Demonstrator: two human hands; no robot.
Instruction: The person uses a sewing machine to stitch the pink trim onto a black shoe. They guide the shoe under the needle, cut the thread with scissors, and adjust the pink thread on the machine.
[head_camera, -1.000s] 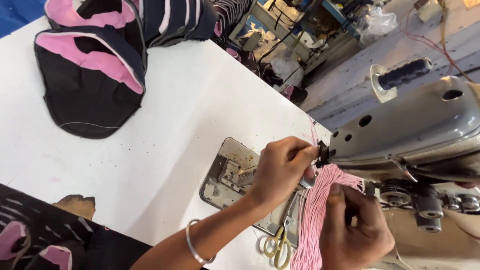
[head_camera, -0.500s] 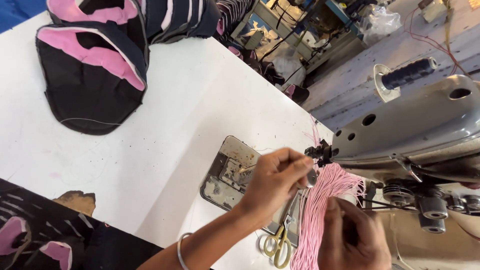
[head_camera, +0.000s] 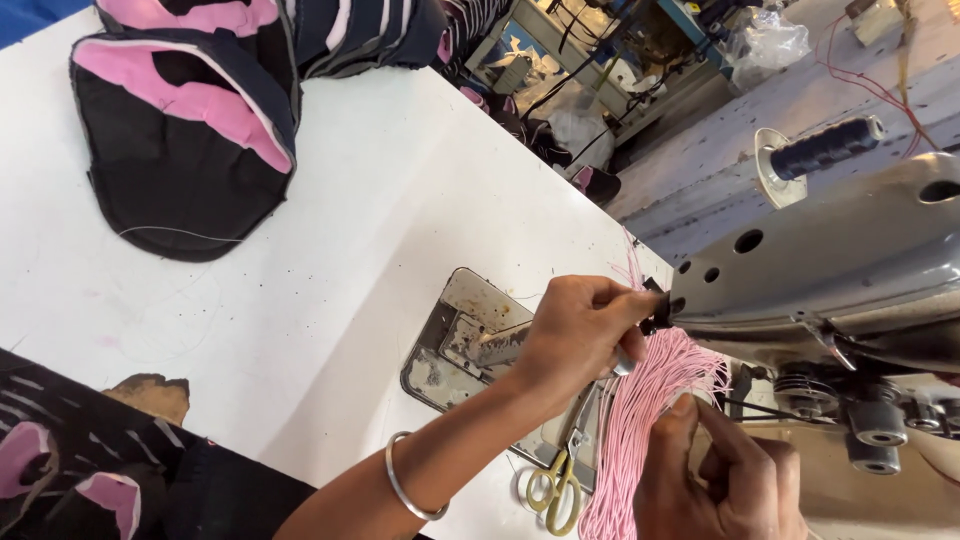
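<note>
My left hand, with a metal bangle on its wrist, reaches to the end of the grey sewing machine head. Its fingertips pinch a small black part by the needle. Just below the machine head, my right hand grips a bundle of thin pink cords. The cords fan out at the top near the needle and hang down past the frame's bottom edge. Whether the cords pass under the needle is hidden by my left hand.
A worn metal needle plate is set in the white table. Yellow-handled scissors lie beside it. Black-and-pink fabric pieces lie stacked at the top left, with more at the bottom left. Cluttered machines and cables fill the background.
My left hand has stayed at the needle end, fingers closing tighter on the black part. My right hand has slid a little lower along the pink cords.
</note>
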